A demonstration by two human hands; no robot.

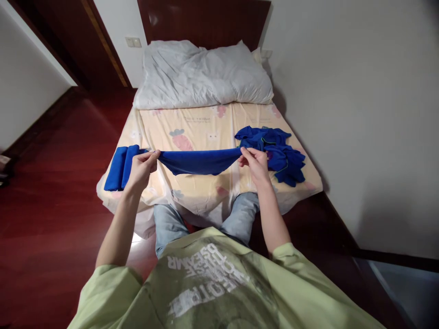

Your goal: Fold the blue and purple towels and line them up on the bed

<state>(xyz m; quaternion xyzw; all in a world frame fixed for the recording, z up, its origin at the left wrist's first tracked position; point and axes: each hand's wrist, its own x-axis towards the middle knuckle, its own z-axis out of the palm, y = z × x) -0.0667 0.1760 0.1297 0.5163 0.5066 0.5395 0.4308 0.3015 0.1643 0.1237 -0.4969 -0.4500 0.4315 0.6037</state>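
Observation:
A blue cloth [200,161] hangs stretched between my two hands, above the bed's front part. My left hand [143,165] pinches its left upper corner, and my right hand [254,162] pinches the right one. The upper edge runs nearly straight while the lower part sags. Just left of my left hand, blue folded cloths [120,168] lie side by side on the bed. Close to my right hand is a loose, crumpled pile of blue cloths [286,160] with thin green edging; part of it is behind that hand.
The bed [206,128] has a yellow sheet with a carrot pattern. A white pillow or quilt [206,75] lies at its head, against a dark wooden headboard [206,20]. A white wall [360,114] stands at the right; dark red floor [51,196] shows at the left.

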